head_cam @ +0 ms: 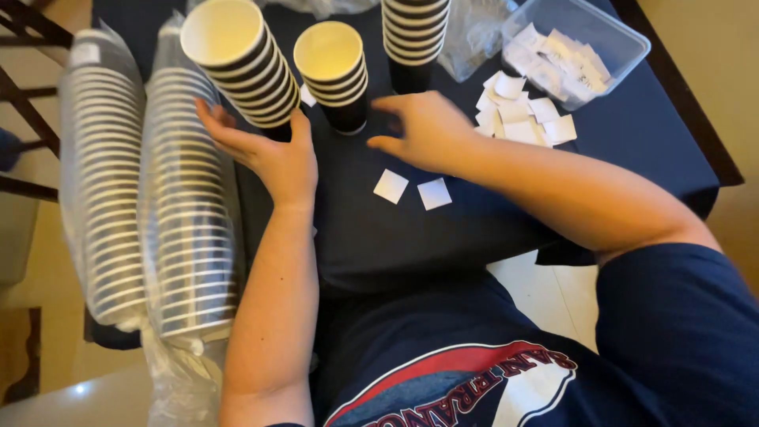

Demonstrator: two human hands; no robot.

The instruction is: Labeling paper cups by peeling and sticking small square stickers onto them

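Hands among paper cups on the bench
Left hand (273, 154) fingers (212, 119) wrap the tilted cup stack (241, 59); right hand (423, 126) hovers open beside the middle stack (336, 71).

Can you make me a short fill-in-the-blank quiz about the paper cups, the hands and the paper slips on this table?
1. The left hand grips a tilted stack of ____ cups.
2. Just below the right hand lie ____ white paper squares on the dark tablecloth.
3. More paper slips sit in a clear ____ container.

Missing words: paper; two; plastic
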